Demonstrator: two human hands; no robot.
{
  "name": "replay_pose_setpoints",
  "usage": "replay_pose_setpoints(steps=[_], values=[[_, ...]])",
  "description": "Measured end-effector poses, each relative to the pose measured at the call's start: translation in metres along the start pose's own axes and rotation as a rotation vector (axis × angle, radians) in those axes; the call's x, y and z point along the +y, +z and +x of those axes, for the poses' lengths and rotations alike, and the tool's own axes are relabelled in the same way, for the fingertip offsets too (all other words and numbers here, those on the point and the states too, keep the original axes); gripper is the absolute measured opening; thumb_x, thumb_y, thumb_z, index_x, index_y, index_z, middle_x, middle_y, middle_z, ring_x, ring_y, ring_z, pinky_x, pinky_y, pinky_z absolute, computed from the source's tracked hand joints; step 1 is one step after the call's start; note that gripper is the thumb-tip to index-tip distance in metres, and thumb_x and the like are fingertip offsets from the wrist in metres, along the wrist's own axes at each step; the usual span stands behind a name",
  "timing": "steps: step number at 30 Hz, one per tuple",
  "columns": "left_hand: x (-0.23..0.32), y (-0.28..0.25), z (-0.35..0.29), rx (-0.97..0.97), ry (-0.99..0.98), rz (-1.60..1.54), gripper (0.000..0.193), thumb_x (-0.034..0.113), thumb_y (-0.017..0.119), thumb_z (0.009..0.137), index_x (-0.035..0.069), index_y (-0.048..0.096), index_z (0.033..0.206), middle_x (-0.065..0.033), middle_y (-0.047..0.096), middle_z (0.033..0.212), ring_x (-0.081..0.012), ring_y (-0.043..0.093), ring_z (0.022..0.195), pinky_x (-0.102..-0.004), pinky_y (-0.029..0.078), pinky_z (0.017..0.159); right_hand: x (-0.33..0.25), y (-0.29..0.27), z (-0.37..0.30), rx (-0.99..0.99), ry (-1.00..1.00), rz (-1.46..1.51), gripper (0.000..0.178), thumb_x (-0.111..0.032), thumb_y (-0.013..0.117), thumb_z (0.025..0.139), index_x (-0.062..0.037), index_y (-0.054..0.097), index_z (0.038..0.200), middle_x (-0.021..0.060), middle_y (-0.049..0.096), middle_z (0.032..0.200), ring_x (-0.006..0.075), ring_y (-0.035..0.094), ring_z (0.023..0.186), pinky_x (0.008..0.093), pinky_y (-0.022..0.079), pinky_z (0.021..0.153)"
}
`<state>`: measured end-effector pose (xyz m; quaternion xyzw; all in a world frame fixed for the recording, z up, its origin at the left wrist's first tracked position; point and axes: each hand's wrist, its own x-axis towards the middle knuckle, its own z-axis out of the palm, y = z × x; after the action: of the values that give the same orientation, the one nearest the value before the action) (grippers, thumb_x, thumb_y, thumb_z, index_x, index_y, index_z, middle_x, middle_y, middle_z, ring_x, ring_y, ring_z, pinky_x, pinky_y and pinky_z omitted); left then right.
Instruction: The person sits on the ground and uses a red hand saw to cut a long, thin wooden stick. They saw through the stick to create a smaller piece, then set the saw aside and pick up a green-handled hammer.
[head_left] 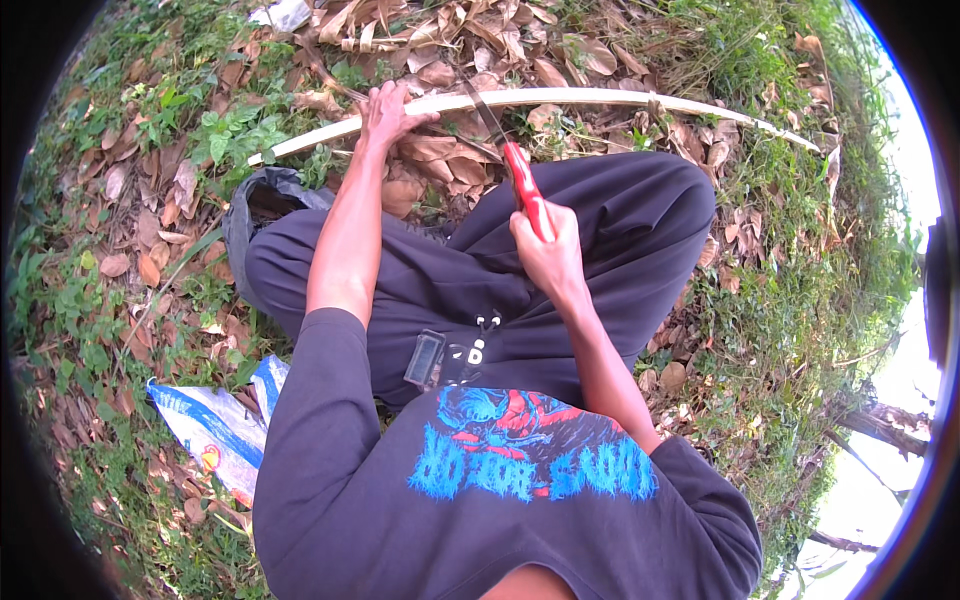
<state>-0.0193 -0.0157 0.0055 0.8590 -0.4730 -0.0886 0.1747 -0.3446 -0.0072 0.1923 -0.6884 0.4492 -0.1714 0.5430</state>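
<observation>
A long, pale wooden strip (590, 96) lies in a shallow curve across the ground beyond my crossed legs. My left hand (385, 118) holds it down left of its middle, thumb along the strip and fingers over its far side. In my right hand (548, 243), closed around the red handle, is a saw (520, 178) with a narrow dark blade. The blade slants away to the left and crosses the strip just right of my left hand. Its teeth are too small to make out.
Dry brown leaves (440, 160) and green weeds (225, 135) cover the ground. A white and blue plastic sack (215, 430) lies by my left side. On my lap rests a small dark device with a screen (426, 358). Branches (885, 430) stand at the far right.
</observation>
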Motion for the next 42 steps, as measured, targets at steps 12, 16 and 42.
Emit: replay_pose_setpoints(steps=[12,16,42], values=[[-0.001,-0.002,0.000,-0.044,-0.002,-0.016,0.076,0.069,0.079,0.064,0.008,0.062,0.107,-0.0090,0.058,0.111,-0.0317,0.052,0.108,-0.0510,0.040,0.093,0.007,-0.001,0.003,0.000,0.038,0.062,0.027,-0.010,0.062,0.085,0.0017,0.047,0.066,0.0020,0.041,0.052,0.0069,0.038,0.051,0.0324,0.033,0.048],[0.004,-0.005,-0.002,-0.056,-0.005,-0.021,0.071,0.067,0.080,0.064,0.009,0.063,0.101,-0.0076,0.059,0.108,-0.0310,0.052,0.108,-0.0511,0.040,0.093,0.005,-0.003,0.028,-0.022,0.104,0.036,0.028,-0.015,0.063,0.085,0.0011,0.048,0.067,0.0005,0.039,0.054,0.0072,0.037,0.053,0.0334,0.033,0.049],[0.004,-0.001,0.001,-0.052,-0.003,0.013,0.071,0.068,0.080,0.065,0.008,0.062,0.100,-0.0089,0.060,0.106,-0.0319,0.053,0.105,-0.0519,0.040,0.091,0.002,0.003,0.037,-0.006,0.005,-0.052,0.026,-0.014,0.059,0.084,0.0036,0.047,0.068,0.0118,0.040,0.052,0.0112,0.037,0.052,0.0368,0.037,0.050]])
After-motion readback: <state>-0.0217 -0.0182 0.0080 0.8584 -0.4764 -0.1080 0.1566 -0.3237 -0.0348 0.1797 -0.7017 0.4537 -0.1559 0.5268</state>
